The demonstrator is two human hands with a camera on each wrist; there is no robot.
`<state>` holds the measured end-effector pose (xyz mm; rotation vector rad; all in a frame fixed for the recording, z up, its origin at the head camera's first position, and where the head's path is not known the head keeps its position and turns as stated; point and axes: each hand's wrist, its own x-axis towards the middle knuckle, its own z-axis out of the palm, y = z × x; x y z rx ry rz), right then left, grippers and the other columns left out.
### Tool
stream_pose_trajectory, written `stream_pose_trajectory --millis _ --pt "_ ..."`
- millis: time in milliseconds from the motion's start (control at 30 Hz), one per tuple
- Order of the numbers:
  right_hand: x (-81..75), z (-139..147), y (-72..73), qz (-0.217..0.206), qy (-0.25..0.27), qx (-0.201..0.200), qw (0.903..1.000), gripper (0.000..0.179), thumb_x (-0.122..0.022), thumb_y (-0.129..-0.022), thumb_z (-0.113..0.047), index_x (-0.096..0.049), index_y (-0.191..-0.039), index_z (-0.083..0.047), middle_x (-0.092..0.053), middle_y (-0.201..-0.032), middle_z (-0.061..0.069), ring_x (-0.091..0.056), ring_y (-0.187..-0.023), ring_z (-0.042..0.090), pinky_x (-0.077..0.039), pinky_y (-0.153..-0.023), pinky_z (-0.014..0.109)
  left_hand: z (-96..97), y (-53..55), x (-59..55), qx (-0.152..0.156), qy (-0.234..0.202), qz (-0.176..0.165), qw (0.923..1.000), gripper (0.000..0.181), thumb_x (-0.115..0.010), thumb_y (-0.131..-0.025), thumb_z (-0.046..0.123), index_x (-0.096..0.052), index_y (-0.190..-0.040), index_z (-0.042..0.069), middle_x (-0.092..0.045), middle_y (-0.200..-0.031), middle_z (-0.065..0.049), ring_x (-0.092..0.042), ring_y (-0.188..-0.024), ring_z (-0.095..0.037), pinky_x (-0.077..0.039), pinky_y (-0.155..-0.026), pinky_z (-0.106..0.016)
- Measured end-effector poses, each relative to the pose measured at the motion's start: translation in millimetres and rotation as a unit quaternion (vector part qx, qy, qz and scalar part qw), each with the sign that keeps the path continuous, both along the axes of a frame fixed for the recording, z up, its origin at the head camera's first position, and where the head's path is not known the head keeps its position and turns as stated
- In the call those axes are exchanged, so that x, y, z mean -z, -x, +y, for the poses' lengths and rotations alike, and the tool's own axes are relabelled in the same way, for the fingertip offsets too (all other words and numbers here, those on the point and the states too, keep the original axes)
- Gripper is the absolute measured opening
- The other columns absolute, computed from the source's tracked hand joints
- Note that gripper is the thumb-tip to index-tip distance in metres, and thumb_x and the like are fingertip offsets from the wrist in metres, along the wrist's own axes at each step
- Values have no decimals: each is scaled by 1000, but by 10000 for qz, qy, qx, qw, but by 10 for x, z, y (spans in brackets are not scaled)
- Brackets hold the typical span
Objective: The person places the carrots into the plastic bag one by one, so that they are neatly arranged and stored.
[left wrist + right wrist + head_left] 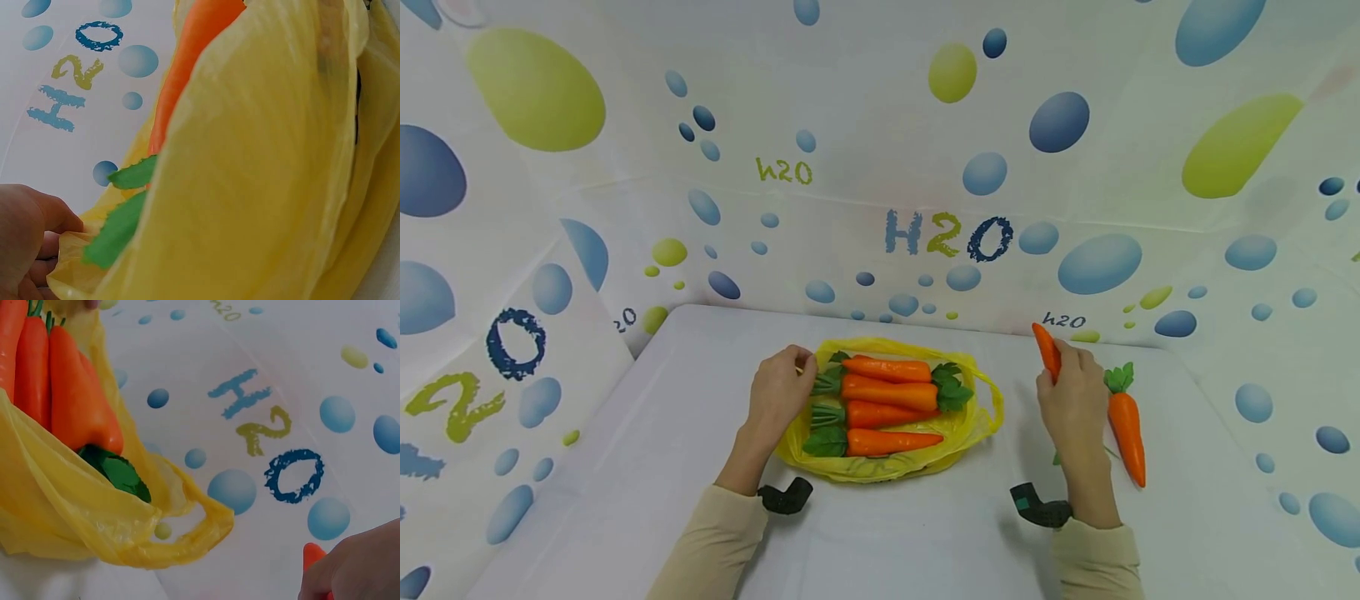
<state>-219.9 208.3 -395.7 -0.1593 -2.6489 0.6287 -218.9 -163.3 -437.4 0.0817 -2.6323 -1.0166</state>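
A yellow plastic bag lies opened out mid-table with several carrots in it, their green tops pointing both ways. At its left rim my left hand pinches the plastic; the left wrist view shows thumb and fingers on the bag's edge beside a green leaf. To the right of the bag, my right hand grips a carrot, whose orange end sticks out beyond the fingers. Most of that carrot is hidden by the hand; a bit of green shows below it.
Another carrot with a leafy top lies on the white table just right of my right hand. The bag's loop handle reaches out toward the right. Behind the table rises a patterned sheet with coloured drops.
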Motion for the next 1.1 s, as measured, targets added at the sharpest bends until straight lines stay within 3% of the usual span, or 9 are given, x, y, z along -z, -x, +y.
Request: stream_pose_trajectory --millis 233,467,667,1100 --pt "5 -104 -18 569 -147 -289 9979 48 -63 -92 -2 -52 -139 3 -57 -129 27 -52 -105 43 -51 -94 59 1 -1 6 11 -6 53 10000 26 -56 -98 21 -70 -103 0 -73 -90 -14 -61 -64 -20 -49 -55 -27" --pt "13 -202 -28 855 -150 -584 9945 46 -63 -92 -1 -54 -137 1 -57 -128 26 -52 -107 42 -49 -95 59 -8 2 17 7 -17 31 10000 27 -55 -99 23 -70 -104 1 -73 -91 -14 -63 -68 -20 -49 -56 -27" --pt "11 -277 -50 1349 -271 -885 9865 45 -66 -89 1 -57 -133 2 -59 -124 25 -54 -103 42 -49 -89 58 -13 1 18 15 7 -6 10000 28 -55 -99 23 -70 -105 1 -73 -92 -15 -63 -67 -21 -50 -56 -28" --pt "-6 -483 -106 2002 -539 -1419 9679 42 -71 -84 4 -62 -125 1 -62 -119 21 -56 -98 40 -45 -76 48 -11 -1 7 52 -11 36 10000 27 -56 -99 22 -70 -105 0 -73 -92 -15 -62 -65 -20 -49 -55 -27"
